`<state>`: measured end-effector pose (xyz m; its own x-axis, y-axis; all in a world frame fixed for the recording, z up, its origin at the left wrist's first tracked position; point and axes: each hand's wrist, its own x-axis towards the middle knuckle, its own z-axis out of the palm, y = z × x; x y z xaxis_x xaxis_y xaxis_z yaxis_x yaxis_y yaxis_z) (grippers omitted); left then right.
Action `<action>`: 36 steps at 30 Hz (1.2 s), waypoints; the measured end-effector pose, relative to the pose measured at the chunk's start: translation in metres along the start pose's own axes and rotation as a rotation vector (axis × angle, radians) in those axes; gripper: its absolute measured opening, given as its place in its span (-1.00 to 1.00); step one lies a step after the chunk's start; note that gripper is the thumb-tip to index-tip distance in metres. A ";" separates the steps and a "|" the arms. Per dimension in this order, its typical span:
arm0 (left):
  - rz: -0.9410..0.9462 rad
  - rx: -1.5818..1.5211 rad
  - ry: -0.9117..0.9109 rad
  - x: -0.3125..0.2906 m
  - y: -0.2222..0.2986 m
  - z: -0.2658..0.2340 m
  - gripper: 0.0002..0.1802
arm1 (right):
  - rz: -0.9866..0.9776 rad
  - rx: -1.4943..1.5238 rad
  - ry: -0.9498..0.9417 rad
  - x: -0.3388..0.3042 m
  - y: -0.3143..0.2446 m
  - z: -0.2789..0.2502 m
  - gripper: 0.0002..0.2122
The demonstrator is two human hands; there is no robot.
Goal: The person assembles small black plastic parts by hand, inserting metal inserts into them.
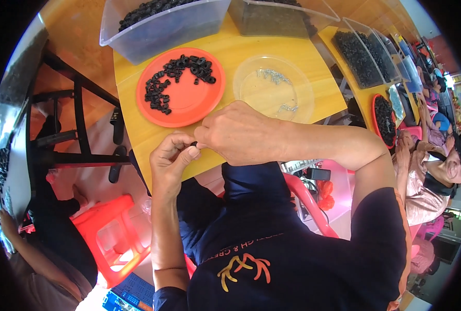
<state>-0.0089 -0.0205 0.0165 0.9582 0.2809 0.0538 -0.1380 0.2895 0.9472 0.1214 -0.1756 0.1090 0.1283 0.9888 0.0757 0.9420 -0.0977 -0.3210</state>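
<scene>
At the near edge of the yellow table, my two hands meet in front of my body. My left hand point(172, 155) pinches a small black part point(193, 144) between thumb and forefinger. Closed fingertips of my right hand point(235, 132) press up to the same part; whatever they hold is hidden behind the hand. Just beyond lies a red plate point(189, 109) with many small black parts point(158, 93) like knobs or rings along its far and left sides. To its right is a clear shallow dish point(246, 78) with small silvery metal pieces point(274, 76), perhaps screws.
Clear bins point(168, 33) of black parts stand at the table's far side. On the right, another yellow table holds more bins and a red plate point(378, 122); people sit along it. A red stool point(114, 236) and black metal frame point(80, 114) are at left, near another person.
</scene>
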 end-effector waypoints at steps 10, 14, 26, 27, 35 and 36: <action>-0.030 0.082 -0.059 -0.003 0.009 0.004 -0.86 | 0.160 0.061 -0.177 -0.008 -0.013 -0.001 -0.92; -0.074 0.156 -0.015 -0.004 0.017 0.007 -0.85 | 0.174 0.051 -0.181 -0.001 -0.008 -0.008 -0.89; 0.149 0.136 -0.144 0.000 0.027 0.007 -0.81 | 0.347 1.477 -0.207 -0.019 0.006 0.023 -0.56; 0.168 0.157 -0.123 -0.002 0.028 0.010 -0.79 | 0.350 1.624 -0.156 -0.018 0.005 0.027 -0.55; 0.502 0.675 -0.046 0.001 0.025 0.019 -0.60 | 0.275 2.131 0.022 -0.014 -0.011 0.053 -0.62; 0.486 0.714 -0.006 -0.004 0.028 0.018 -0.59 | 0.275 2.169 0.074 -0.014 -0.015 0.056 -0.64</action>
<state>-0.0118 -0.0305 0.0484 0.8355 0.2191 0.5039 -0.3439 -0.5066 0.7906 0.0883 -0.1814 0.0596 0.2187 0.9662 -0.1363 -0.8022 0.0985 -0.5889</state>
